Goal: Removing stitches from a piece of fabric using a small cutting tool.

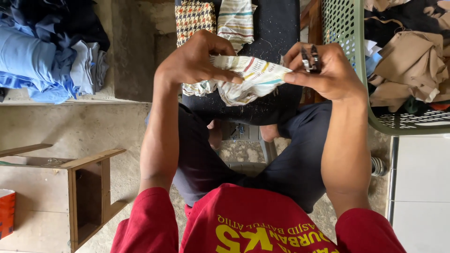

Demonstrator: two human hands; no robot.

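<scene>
In the head view, we hold a striped cloth (251, 77) up in front of us, above a dark counter (276, 28). Our left hand (199, 61) has its fingers (229, 77) closed on the cloth's left part, bunching it, with the thumb pressed on top. Our right hand (323, 70) pinches the cloth's right end between thumb and fingertip, and the same hand also carries a small metal clipper (310, 60) tucked across its fingers, so those fingers are curled shut on both things at once.

Farther along the counter lie a checked cloth (194, 18) and another folded striped piece (236, 18). A green basket (361, 65) of tan and dark scraps stands just beside our right hand, a pile of blue fabric (42, 61) lies well apart on the left, and a wooden stool (89, 197) stands by our left leg.

We judge the main risk to be the clipper: held this loosely beside the pinch, it could slip out or nick the cloth or a fingertip. The bunched fold could also hide a layer from us, so a cut might go through more cloth than meant.
</scene>
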